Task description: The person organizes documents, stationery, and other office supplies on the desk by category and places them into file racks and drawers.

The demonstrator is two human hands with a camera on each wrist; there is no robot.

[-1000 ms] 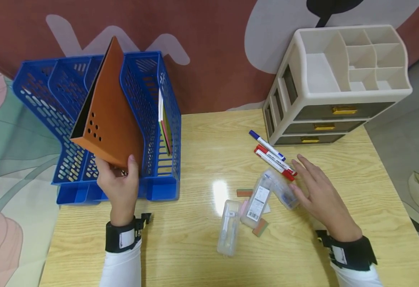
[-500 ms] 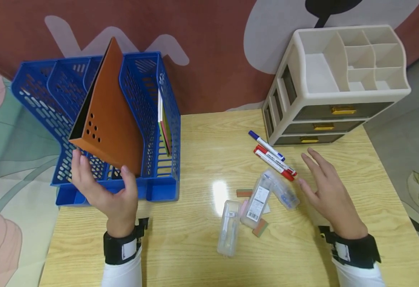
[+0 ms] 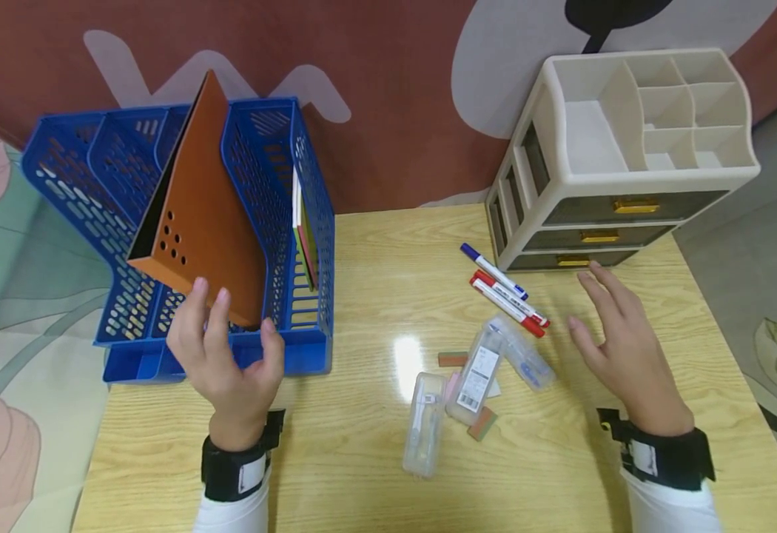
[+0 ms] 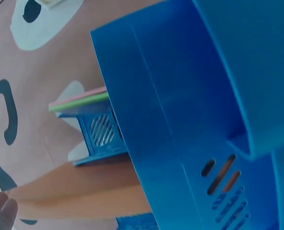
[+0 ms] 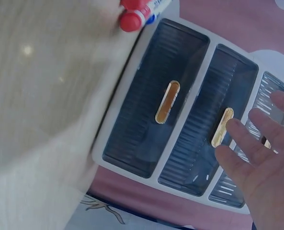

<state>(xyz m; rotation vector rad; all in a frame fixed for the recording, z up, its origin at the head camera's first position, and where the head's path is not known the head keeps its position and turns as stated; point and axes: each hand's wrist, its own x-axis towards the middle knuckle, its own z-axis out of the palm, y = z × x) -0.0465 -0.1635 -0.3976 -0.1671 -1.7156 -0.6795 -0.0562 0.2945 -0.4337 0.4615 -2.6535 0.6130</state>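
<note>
While the left hand (image 3: 225,370) and right hand (image 3: 631,352) are held spread and empty, the orange folder (image 3: 212,222) in the blue file rack (image 3: 247,166) at left should not be nudged at its near end.

Your desk (image 3: 355,444): pale yellow, wood-grained.
Rack (image 3: 305,352): blue, patterned with slots, at the desk's far left corner.
Folder (image 3: 212,207): orange outside, black inside.
Booklets (image 3: 302,244): white, pink and green edges.
Cabinet (image 3: 655,180): cream, at the far right corner; you see gold handles (image 3: 636,209) on grey fronts (image 3: 691,203).
Markers (image 3: 505,302): white, one blue-ended, two red-ended.
Cases (image 3: 424,429): clear, one white label (image 3: 477,379).
Cloth (image 3: 395,111): brick red, pale grey shapes.
Your sleeves (image 3: 234,514): white; black wristbands (image 3: 223,472).
</note>
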